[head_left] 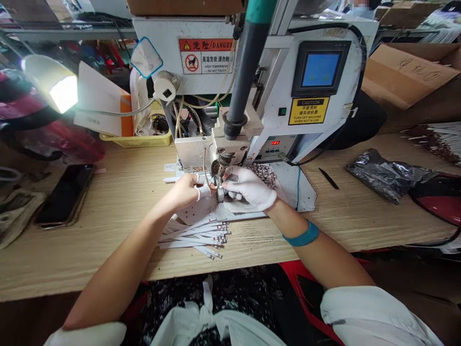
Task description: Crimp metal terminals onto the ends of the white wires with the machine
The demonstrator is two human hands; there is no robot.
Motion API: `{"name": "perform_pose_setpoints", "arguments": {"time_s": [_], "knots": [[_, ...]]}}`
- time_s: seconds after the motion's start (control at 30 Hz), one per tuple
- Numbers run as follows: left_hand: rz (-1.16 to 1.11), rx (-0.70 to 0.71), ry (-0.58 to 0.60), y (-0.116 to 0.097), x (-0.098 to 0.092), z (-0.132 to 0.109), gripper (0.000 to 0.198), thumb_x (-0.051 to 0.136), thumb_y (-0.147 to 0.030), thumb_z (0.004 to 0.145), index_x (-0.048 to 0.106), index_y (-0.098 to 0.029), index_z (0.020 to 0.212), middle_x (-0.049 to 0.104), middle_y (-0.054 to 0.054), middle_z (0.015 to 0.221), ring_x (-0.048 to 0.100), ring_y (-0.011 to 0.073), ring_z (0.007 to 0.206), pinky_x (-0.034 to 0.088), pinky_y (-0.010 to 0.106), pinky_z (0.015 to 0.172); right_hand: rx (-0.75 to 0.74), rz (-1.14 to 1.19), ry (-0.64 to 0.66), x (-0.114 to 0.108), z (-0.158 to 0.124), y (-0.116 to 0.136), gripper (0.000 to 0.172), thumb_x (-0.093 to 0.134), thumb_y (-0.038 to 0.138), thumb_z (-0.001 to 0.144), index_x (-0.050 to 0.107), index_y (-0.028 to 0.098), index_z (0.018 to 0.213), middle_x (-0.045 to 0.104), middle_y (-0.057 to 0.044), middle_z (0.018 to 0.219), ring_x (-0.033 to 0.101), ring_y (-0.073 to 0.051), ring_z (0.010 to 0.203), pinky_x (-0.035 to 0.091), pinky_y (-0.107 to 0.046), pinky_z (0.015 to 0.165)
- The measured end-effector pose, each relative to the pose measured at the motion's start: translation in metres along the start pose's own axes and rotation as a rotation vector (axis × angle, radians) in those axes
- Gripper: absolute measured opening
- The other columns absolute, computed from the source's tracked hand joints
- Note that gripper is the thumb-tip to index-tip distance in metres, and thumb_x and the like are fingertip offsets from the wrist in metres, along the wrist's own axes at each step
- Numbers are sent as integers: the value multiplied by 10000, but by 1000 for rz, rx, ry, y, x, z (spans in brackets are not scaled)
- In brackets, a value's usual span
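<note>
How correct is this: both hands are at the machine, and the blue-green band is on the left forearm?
One thing is wrong: the head view shows the blue-green band on the right forearm. The left hand and the right hand are indeed at the machine.

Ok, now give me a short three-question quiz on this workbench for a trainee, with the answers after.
1. True or false: the black rectangular smartphone lies left of the pile of narrow white strips.
2. Comparing the person's left hand and right hand, whose back is uncovered? A) left B) right C) neither
3. Fill in the missing words: the yellow rectangular caution label on the white boxy machine reads "Turn off machine when ___."

Key: 1. True. 2. A. 3. Not in use.
</note>
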State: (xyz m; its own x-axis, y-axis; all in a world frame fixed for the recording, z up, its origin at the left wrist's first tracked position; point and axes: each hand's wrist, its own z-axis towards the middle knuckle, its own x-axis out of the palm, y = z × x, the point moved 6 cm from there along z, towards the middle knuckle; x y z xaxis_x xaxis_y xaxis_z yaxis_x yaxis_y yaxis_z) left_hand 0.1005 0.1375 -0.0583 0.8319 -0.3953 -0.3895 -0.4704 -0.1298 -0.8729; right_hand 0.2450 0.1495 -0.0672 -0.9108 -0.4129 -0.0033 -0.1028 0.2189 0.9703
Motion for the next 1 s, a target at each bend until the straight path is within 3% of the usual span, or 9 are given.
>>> {"name": "perform_pose_setpoints", "arguments": {"time_s": [0.47,1.0], "knots": [[-61,10,-2,7,0,6,240,641,-382,561,617,-148,607,550,-9,557,518,156,621,397,256,574,30,82,-9,2,-1,-2,208,627,189,650,470,181,786,467,70,582,355,-26,383,201,-143,303],[-77,20,31,7,0,7,237,654,-362,586,647,-137,661,627,15,661,523,144,629,392,243,560,2,26,8,0,0,-3,216,660,227,658,502,176,797,457,62,580,366,-41,415,241,-170,328]]}}
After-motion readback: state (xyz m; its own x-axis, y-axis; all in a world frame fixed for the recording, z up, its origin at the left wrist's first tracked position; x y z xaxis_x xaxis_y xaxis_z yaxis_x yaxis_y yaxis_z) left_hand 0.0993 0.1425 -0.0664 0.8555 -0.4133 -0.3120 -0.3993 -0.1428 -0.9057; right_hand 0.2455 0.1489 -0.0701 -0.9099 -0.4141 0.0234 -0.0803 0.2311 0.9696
